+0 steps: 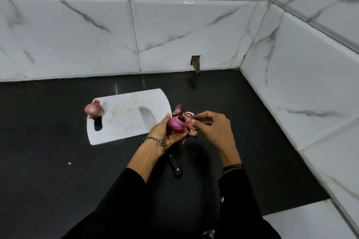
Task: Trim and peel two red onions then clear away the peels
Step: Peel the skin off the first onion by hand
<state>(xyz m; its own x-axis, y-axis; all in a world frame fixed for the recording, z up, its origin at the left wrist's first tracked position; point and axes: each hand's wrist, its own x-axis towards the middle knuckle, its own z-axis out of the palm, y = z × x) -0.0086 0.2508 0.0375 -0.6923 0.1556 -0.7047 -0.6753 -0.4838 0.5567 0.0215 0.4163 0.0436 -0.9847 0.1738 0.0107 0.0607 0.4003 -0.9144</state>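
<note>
Cradling the half-peeled onion (175, 124) in the curled left hand (165, 134), right of the board (120, 120); pinching its hanging peel (189, 124) with the right hand (213, 128). Leaving the second onion (94, 110) on the board's left corner, tip up.

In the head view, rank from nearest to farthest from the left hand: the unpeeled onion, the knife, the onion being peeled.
1. Onion being peeled: held in the left hand, while the right hand pinches its peel.
2. Knife: passes under that wrist, blade on the cutting board.
3. Unpeeled onion: at the board's far left corner.
</note>
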